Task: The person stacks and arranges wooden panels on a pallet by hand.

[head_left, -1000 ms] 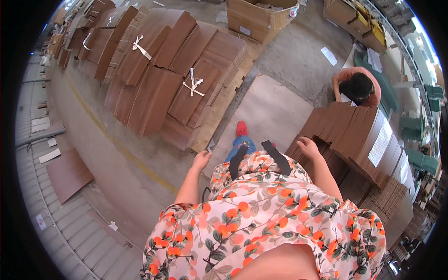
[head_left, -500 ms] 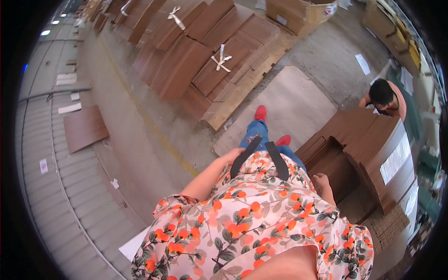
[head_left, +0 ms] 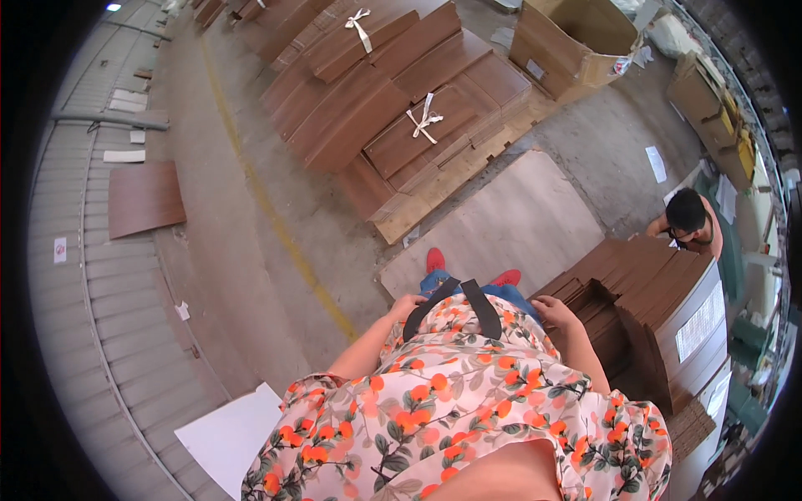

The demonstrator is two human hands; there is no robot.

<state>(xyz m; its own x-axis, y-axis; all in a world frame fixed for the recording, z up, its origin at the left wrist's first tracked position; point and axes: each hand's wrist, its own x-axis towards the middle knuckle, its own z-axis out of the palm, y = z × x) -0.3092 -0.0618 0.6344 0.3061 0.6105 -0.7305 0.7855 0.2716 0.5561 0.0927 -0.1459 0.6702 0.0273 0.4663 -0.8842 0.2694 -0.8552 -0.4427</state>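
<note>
My left hand (head_left: 406, 308) rests at my hip beside the floral top and the dark strap (head_left: 423, 311); its fingers show only in part, loosely apart, with nothing seen in them. At my other side my right hand (head_left: 553, 311) hangs near my jeans, fingers loosely apart and holding nothing visible. Just right of it stands a stack of dark brown cardboard pieces (head_left: 647, 267), with a hollow in its near side and a white printed sheet (head_left: 700, 324) on its end. My red shoes (head_left: 506, 278) are by a flat board (head_left: 501, 217) on the floor.
Brown panels (head_left: 351, 108), some tied with white strips, lie on a pallet (head_left: 468, 167) ahead. An open carton (head_left: 568, 50) stands behind them. Another person (head_left: 689, 219) bends beyond the brown stack. A brown board (head_left: 146, 200) leans by the wall at left.
My view has shifted, so the panels and stack sit lower in it. My right hand has come up and forward beside my hip. The left hand stays at my side.
</note>
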